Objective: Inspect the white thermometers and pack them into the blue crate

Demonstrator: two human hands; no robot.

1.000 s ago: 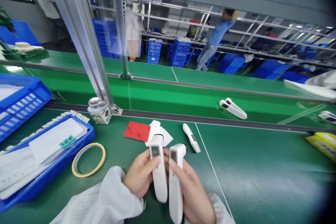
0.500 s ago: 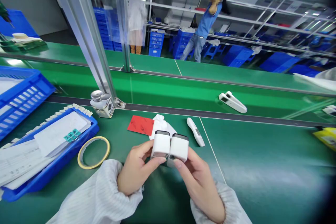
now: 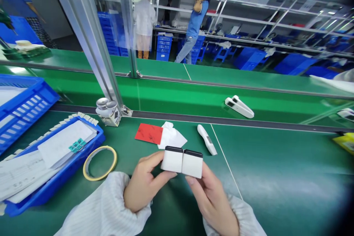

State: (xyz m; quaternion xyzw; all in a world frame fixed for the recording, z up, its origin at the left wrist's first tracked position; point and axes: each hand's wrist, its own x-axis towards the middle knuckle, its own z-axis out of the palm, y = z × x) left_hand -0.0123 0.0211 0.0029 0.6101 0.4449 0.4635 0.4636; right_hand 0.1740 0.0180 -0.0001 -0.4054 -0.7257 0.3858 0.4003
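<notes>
Left hand (image 3: 142, 186) pinching one white device (image 3: 172, 161), right hand (image 3: 215, 201) pinching its twin (image 3: 192, 166), thumbs at the lower edges, squarish ends side by side and touching above the green tabletop (image 3: 276, 169); print on papers (image 3: 22, 173) at left too small to read; devices smooth, black-edged on top, sleeves (image 3: 110, 202) finely ribbed.

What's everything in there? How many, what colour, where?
Held devices: two, white and black, centre.
Loose device: one, white, green table.
Farther devices: at least two, white, back right.
Red card: one, red, centre.
Paper-like scraps: count unclear, white, beside card.
Tape roll: one, yellow, left.
Baskets: two, blue, left edge.
Papers: several, white, nearer basket.
Packet: one, yellow, right edge.
Silver-topped object: one, white, back left.
Crates: many, blue, background.
People: several, blue or white tops, background.
Left grip, right grip: one each, bare, holding devices.
</notes>
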